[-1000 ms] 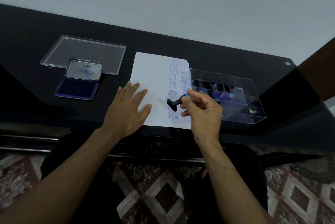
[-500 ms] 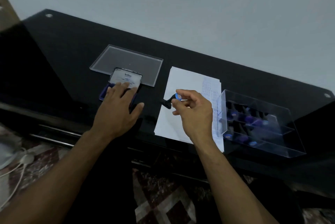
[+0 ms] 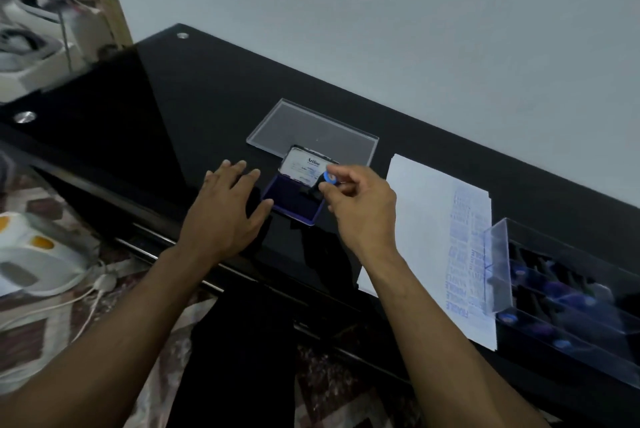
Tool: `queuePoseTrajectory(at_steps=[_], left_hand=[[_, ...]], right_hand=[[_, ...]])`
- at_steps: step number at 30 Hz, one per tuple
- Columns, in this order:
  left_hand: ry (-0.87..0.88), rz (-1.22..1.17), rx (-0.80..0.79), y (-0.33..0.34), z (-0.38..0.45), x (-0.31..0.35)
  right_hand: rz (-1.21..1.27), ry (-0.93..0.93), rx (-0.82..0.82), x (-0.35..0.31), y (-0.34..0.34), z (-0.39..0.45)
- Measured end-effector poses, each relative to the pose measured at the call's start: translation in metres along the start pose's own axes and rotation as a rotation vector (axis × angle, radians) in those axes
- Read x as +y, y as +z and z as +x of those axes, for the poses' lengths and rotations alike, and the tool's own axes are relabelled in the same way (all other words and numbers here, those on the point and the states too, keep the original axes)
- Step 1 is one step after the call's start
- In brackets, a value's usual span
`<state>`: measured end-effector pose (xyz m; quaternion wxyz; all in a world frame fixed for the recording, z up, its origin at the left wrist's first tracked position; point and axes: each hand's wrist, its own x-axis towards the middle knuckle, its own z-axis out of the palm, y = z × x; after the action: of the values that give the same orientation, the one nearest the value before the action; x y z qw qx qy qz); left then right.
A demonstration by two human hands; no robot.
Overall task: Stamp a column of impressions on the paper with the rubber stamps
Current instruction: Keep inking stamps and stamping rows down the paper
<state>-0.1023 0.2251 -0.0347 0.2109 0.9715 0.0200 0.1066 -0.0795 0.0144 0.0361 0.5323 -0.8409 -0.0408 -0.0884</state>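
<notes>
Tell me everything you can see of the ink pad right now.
The ink pad is a flat case lying open on the black table, with a dark blue-purple pad and a hinged, labelled lid tilted back. The right hand holds a black stamp on it; the left hand's thumb lies at its edge.

Both forearms are bare to the frame edge, with no sleeves, rings or watch visible; dark clothing covers the lap.
</notes>
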Motion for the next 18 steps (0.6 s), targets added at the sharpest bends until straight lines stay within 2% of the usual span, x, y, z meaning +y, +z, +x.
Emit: queuePoseTrajectory(at_steps=[10,18], left_hand=[[0.049,0.101,-0.045,0.007,0.007,-0.022],[0.066,0.173,-0.058,0.008,0.006,-0.024]], right_hand=[[-0.201,-0.146,-0.053,-0.009,0.026,0.014],[-0.307,-0.179,-0.14,-0.007,0.031,0.015]])
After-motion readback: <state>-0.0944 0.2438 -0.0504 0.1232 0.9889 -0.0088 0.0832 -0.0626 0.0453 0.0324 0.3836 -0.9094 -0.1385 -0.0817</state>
